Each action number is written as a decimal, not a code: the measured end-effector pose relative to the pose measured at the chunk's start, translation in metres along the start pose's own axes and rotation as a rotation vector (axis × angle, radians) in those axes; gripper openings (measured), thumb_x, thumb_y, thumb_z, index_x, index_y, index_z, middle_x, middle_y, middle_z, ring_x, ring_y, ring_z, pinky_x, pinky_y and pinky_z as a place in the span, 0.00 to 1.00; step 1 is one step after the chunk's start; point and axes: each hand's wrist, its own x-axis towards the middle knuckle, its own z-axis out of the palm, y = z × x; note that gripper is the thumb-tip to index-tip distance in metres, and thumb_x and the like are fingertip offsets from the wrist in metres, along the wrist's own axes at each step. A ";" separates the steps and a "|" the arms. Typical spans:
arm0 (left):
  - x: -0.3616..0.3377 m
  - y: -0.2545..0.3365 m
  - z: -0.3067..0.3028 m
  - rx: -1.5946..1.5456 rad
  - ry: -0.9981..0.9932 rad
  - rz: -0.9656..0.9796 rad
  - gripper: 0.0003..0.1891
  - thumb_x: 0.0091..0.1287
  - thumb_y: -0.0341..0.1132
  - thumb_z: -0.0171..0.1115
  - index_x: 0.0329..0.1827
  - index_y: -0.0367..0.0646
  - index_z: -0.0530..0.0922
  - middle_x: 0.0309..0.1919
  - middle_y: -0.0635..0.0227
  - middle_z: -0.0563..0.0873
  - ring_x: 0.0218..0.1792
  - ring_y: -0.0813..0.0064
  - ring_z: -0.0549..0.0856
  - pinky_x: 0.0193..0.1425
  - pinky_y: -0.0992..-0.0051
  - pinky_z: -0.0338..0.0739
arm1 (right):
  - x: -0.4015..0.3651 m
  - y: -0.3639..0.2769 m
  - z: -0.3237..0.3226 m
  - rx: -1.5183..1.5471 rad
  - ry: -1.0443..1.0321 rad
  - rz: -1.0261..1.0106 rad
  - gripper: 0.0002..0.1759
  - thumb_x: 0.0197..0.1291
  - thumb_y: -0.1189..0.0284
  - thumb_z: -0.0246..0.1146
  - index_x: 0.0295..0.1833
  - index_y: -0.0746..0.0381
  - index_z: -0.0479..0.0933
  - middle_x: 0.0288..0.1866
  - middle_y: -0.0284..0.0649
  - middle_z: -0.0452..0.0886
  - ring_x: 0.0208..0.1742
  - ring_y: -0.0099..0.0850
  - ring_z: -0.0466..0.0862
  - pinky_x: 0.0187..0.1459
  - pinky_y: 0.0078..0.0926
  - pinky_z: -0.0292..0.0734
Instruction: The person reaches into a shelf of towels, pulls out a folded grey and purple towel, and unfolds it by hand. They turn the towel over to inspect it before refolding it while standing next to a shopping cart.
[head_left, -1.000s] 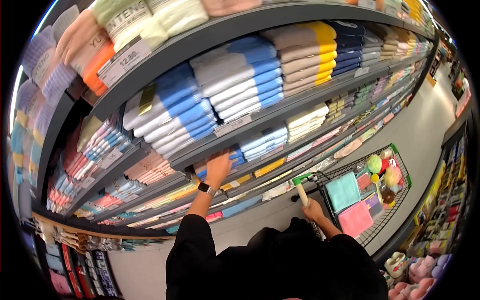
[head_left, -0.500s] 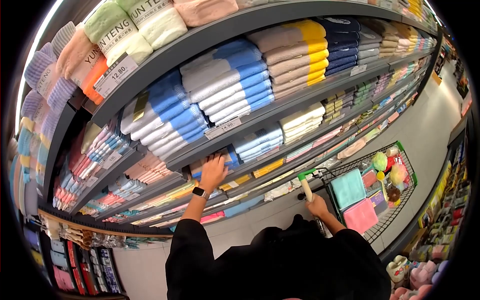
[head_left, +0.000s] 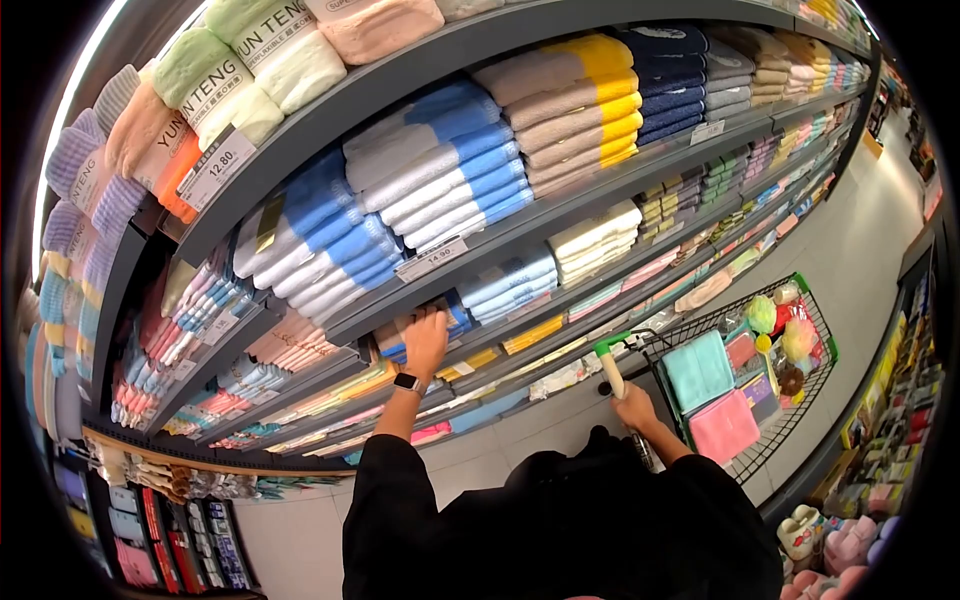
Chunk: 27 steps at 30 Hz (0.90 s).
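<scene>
Towels (head_left: 388,342) still lie under the left hand (head_left: 426,338) – fingers loosely spread – while the right hand (head_left: 633,408) stays curled round the cart handle (head_left: 608,366).

Bright interior, curved fisheye edges

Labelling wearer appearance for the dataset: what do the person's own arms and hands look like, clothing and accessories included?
Left hand: no glove; a smartwatch with a dark rectangular face and a light-toned band sits on the wrist. Right hand: no glove. Both arms: loose, plain black sleeves, forearms partly bare.
</scene>
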 end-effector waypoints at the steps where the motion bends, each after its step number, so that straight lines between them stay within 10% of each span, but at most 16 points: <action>1: 0.001 0.003 -0.004 -0.014 0.049 0.014 0.18 0.54 0.34 0.71 0.45 0.43 0.76 0.39 0.58 0.80 0.43 0.54 0.81 0.44 0.59 0.77 | 0.000 -0.001 0.000 0.000 -0.001 0.003 0.16 0.54 0.67 0.64 0.43 0.68 0.78 0.34 0.59 0.84 0.38 0.55 0.85 0.44 0.47 0.79; 12: -0.006 -0.003 -0.043 -0.162 0.003 -0.112 0.28 0.61 0.47 0.70 0.60 0.39 0.77 0.58 0.52 0.80 0.55 0.50 0.80 0.57 0.59 0.77 | -0.003 -0.004 -0.001 0.015 -0.030 0.038 0.16 0.56 0.66 0.64 0.44 0.67 0.78 0.31 0.56 0.84 0.31 0.49 0.87 0.38 0.44 0.81; 17: -0.017 -0.023 -0.049 -0.064 -0.021 -0.157 0.39 0.60 0.53 0.70 0.71 0.41 0.71 0.68 0.51 0.74 0.68 0.51 0.72 0.73 0.55 0.62 | -0.006 -0.014 -0.005 0.019 -0.034 0.052 0.15 0.56 0.66 0.64 0.43 0.66 0.78 0.31 0.55 0.84 0.29 0.49 0.87 0.37 0.44 0.81; 27: -0.037 -0.031 -0.033 -0.102 -0.054 -0.213 0.38 0.63 0.49 0.68 0.75 0.45 0.67 0.69 0.52 0.73 0.69 0.49 0.69 0.75 0.52 0.57 | -0.002 -0.010 -0.001 0.014 -0.034 0.028 0.16 0.56 0.66 0.64 0.44 0.66 0.78 0.30 0.54 0.85 0.26 0.46 0.86 0.33 0.42 0.82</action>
